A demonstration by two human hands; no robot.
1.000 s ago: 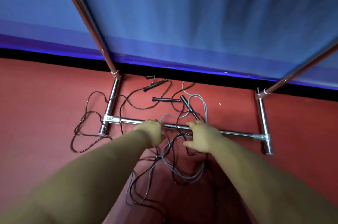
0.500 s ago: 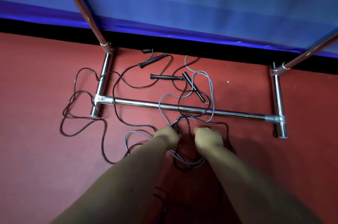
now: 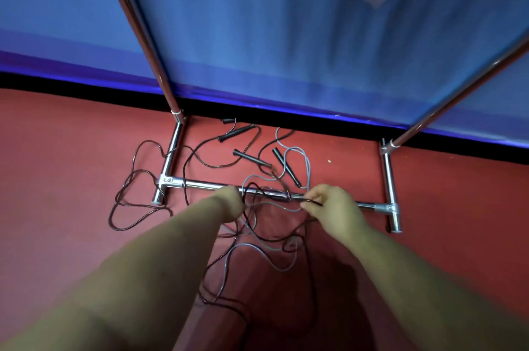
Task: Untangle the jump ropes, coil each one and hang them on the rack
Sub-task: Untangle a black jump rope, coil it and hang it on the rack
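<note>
Tangled jump ropes lie on the red floor around the chrome rack's base bar (image 3: 200, 185). A dark rope (image 3: 137, 176) loops out to the left, and a grey rope (image 3: 307, 164) winds through the middle. Several black handles (image 3: 249, 158) rest behind the bar. My left hand (image 3: 229, 201) is closed on cords at the knot. My right hand (image 3: 332, 207) pinches a dark cord stretched toward the left hand. More loops of both ropes (image 3: 257, 247) trail below and between my forearms.
The rack's two chrome uprights (image 3: 137, 21) (image 3: 458, 92) rise left and right, with feet (image 3: 390, 193) on the floor. A blue curtain or mat (image 3: 286, 21) with a black base strip stands behind. Red carpet (image 3: 57, 207) spreads to both sides.
Both hands have lifted up from the floor to the level of the base bar and moved apart, pulling a dark cord taut between them. The view tilted up.
</note>
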